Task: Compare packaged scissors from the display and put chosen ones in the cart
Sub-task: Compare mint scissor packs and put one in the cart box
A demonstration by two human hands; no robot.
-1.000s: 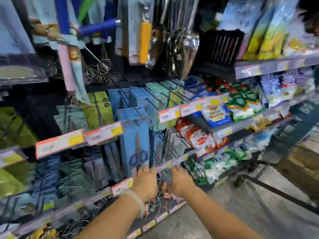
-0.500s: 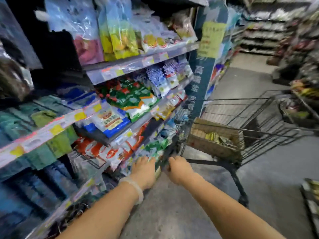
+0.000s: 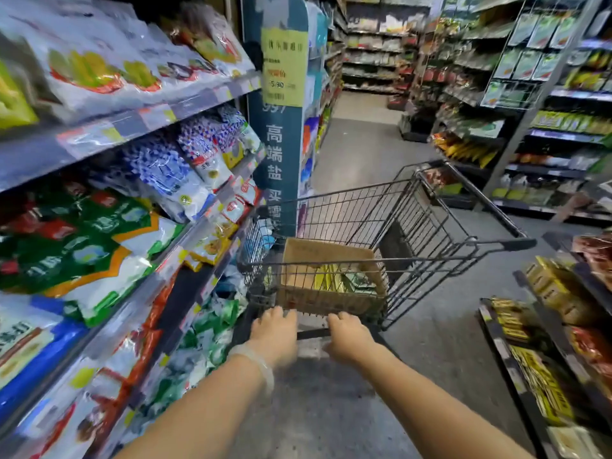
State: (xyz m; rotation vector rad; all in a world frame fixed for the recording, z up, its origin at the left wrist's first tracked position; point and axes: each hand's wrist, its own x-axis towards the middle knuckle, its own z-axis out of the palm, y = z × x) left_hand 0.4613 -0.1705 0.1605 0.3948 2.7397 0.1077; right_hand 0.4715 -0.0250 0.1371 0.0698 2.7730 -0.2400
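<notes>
Two hands reach forward, the left hand (image 3: 274,332) and the right hand (image 3: 349,336), and one bracelet (image 3: 255,361) sits on the left wrist. There is one wire cart (image 3: 440,223) with one cardboard box (image 3: 326,253) inside it. One yellow sign (image 3: 284,66) hangs on the shelf end; the bags on the shelves are too many and too blurred to count.

Cart (image 3: 390,226) blocks aisle floor (image 3: 364,154) between shelves (image 3: 139,124).

The single head-worn camera is looking forward and steeply down along a store aisle. The forearms are entering from the bottom edge, close to the lens. The cart (image 3: 381,256) is sitting near, at frame centre. Shelves (image 3: 139,124) are filling the left side, the aisle floor (image 3: 364,150) receding toward the upper centre.
</notes>
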